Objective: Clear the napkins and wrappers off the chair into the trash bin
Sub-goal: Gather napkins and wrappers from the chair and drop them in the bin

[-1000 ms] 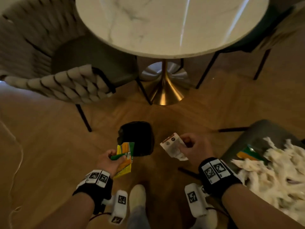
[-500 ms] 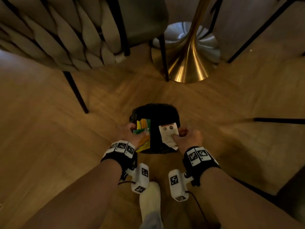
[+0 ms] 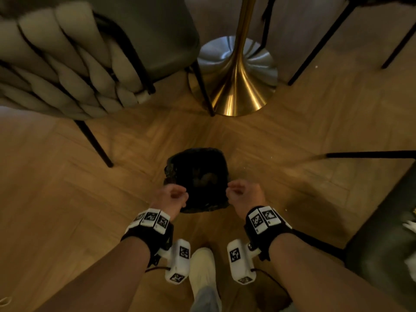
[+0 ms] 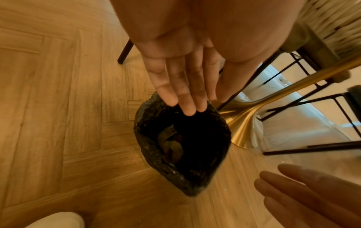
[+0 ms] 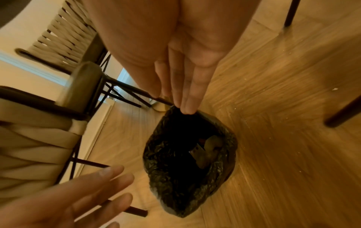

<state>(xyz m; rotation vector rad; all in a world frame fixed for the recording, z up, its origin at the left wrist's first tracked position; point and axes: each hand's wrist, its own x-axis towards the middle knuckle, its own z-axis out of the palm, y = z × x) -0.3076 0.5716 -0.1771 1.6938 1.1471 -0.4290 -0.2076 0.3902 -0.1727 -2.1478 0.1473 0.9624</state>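
The black-lined trash bin stands on the wood floor just ahead of my feet. Both hands hover over its near rim and hold nothing. My left hand is at the bin's left side, my right hand at its right. In the wrist views the left hand and right hand have straight, relaxed fingers above the bin. Crumpled wrappers lie inside. The dark chair at the right edge shows a bit of white napkin.
A woven cream chair stands at the upper left, its black leg near the bin. The gold table base is behind the bin. A black chair leg lies to the right. My white-socked foot is below the bin.
My hands carried a green-yellow wrapper and a white wrapper over the bin, then let them go. Both wrappers are gone from my fingers and the hands have spread apart.
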